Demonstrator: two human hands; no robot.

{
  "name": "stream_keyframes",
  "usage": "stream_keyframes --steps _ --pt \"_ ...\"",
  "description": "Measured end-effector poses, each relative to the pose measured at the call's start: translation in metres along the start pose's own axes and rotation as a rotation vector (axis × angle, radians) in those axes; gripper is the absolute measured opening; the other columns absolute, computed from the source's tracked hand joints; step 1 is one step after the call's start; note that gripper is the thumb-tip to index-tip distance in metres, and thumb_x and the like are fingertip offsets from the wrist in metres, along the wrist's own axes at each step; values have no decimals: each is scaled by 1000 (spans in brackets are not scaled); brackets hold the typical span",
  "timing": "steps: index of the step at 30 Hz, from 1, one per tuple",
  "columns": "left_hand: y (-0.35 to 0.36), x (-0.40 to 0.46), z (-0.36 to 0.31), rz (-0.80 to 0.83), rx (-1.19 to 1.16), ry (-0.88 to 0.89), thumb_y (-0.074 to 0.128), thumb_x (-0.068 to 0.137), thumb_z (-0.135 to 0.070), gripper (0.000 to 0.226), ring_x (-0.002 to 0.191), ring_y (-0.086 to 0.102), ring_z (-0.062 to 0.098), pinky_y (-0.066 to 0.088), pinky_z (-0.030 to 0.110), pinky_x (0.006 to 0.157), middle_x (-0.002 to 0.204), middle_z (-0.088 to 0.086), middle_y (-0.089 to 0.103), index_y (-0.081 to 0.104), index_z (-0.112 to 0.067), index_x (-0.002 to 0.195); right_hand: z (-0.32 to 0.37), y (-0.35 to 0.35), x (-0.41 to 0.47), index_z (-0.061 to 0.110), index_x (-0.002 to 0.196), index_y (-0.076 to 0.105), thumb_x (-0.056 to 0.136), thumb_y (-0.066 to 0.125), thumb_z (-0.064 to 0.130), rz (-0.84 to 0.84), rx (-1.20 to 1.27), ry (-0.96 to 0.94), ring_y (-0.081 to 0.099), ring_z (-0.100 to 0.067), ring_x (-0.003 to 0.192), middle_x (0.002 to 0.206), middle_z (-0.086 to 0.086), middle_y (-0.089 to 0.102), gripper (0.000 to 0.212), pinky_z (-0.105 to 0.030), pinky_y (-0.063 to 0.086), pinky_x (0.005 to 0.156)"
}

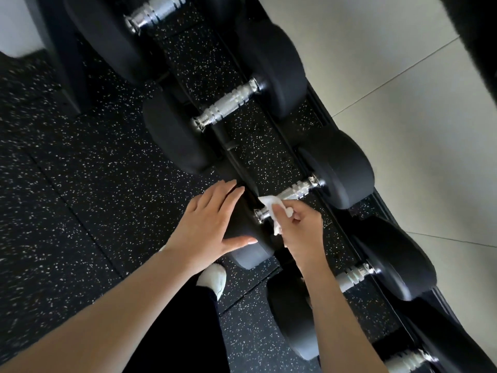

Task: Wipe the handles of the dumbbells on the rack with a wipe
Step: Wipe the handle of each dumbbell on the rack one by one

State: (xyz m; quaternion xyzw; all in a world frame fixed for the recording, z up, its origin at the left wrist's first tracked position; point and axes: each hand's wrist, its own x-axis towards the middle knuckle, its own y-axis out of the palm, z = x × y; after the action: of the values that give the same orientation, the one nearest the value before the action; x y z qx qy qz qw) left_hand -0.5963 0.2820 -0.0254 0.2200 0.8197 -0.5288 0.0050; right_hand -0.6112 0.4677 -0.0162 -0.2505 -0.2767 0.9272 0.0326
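Right hand (298,227) pinches wipe (270,203) onto centre-frame handle (293,193); left hand (212,224), spread flat, steadies dumbbell head (247,238). I judge neighbouring handles' state undeterminable.

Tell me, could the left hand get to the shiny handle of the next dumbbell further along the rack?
Probably yes. The left hand only rests flat on a black weight head, holding nothing, and the next handle lies bare with open space above it. The right hand is busy with the wipe.

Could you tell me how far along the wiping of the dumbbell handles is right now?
Done: cannot tell; no handle shows visible wiping. In hand: the right hand presses the wipe on the middle handle while the left hand steadies its near head. Left, seemingly: the other handles.
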Motion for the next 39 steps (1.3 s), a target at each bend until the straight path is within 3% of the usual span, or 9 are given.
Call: stream_keyframes --steps 8,11,14,18,23,27,31,34,39 --pt "-65 29 30 -104 131 -14 32 83 -69 82 131 44 31 45 49 96 141 10 46 48 -8 135 67 6 6 27 81 60 87 61 33 -64 147 -19 43 -23 52 64 -21 54 9 -41 42 51" --pt "-79 43 54 -108 171 -26 32 83 -68 82 132 43 32 43 50 97 141 12 46 47 -7 135 89 26 16 27 85 54 90 59 28 -98 202 -21 46 -24 53 63 -15 53 7 -37 43 50" --pt "-84 56 82 -77 212 -30 30 82 -69 83 133 42 32 41 49 99 142 12 46 47 -8 136 109 50 31 30 85 48 93 55 28 -166 188 -24 52 -28 54 59 -2 50 11 -44 50 53" --pt "-87 72 117 1 226 12 41 82 -68 83 136 38 31 37 49 104 145 12 44 47 -8 139 127 80 60 23 92 47 94 52 30 -304 161 -4 58 -34 59 63 -1 56 9 -46 51 57" --pt "-92 89 149 69 217 68 37 82 -73 85 137 37 29 36 47 104 145 10 44 47 -11 139 145 106 101 16 91 56 93 56 23 -547 128 26 55 -2 60 67 12 56 7 -25 48 62" --pt "-90 99 161 103 171 133 30 77 -76 90 135 41 31 42 50 99 142 11 48 48 -11 137 155 128 131 15 90 66 88 64 17 -749 297 147 61 -12 78 95 -6 65 5 -13 49 67" --pt "-86 101 164 54 122 179 35 76 -74 86 133 43 32 45 48 96 139 12 50 48 -12 134 165 145 148 9 87 70 82 70 9 -922 420 264 54 -12 85 98 2 47 5 -4 43 63" --pt "-83 100 164 23 95 173 37 76 -73 82 134 41 31 43 47 96 139 10 50 45 -15 133 169 143 157 8 81 68 79 72 8 -976 483 330 54 -15 91 99 4 45 5 -14 46 74" --pt "-80 99 165 -8 48 166 40 75 -72 80 136 38 29 39 46 99 139 7 48 47 -17 133 166 138 163 18 77 63 79 73 15 -963 527 387 64 -16 85 100 -5 65 11 -25 54 77"
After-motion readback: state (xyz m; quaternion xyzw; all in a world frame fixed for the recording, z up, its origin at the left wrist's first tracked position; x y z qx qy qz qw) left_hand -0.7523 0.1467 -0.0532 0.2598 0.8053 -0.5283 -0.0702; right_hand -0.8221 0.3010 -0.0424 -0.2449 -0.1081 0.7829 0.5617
